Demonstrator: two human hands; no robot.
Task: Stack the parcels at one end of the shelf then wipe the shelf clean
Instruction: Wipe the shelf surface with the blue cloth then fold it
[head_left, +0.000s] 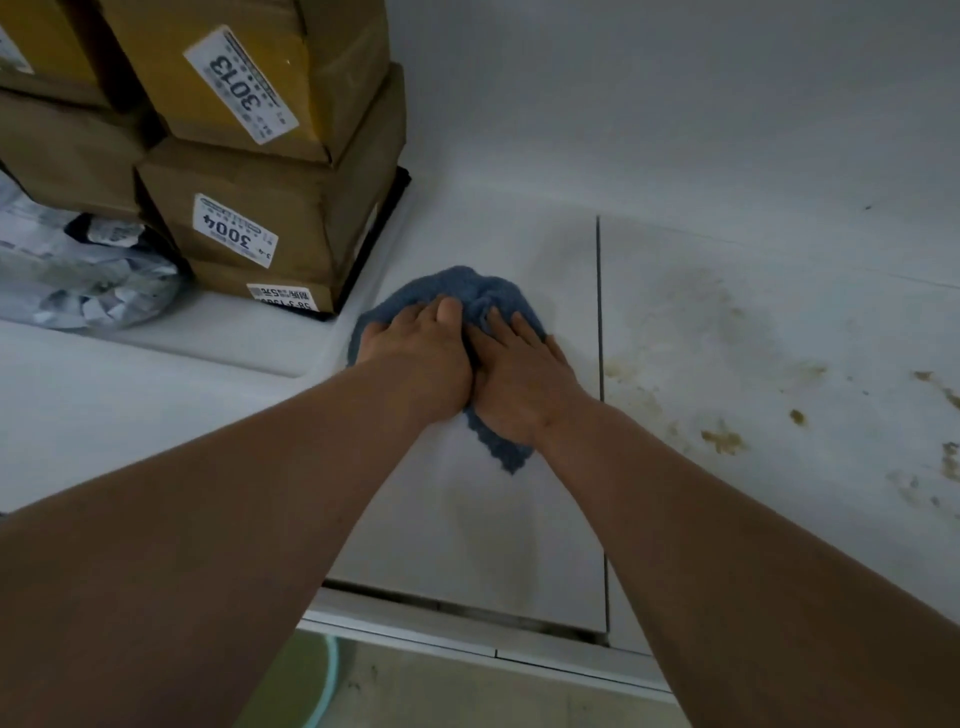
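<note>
A blue cloth (457, 288) lies bunched on the white shelf (519, 519). Both hands are side by side on top of it. My left hand (421, 353) presses down on its left part, and my right hand (519, 374) lies on its right part with fingers spread over the folds. Cardboard parcels (270, 156) with white labels are stacked at the left end of the shelf. The bottom box (291, 296) sits just left of the cloth. A grey plastic mailer (88, 270) lies beside the stack at the far left.
Brownish stains (722, 436) spread over the shelf panel to the right of a dark seam (600, 312). The shelf's front edge (467, 639) runs below my arms, with the floor beneath it. A white back wall (675, 104) rises behind.
</note>
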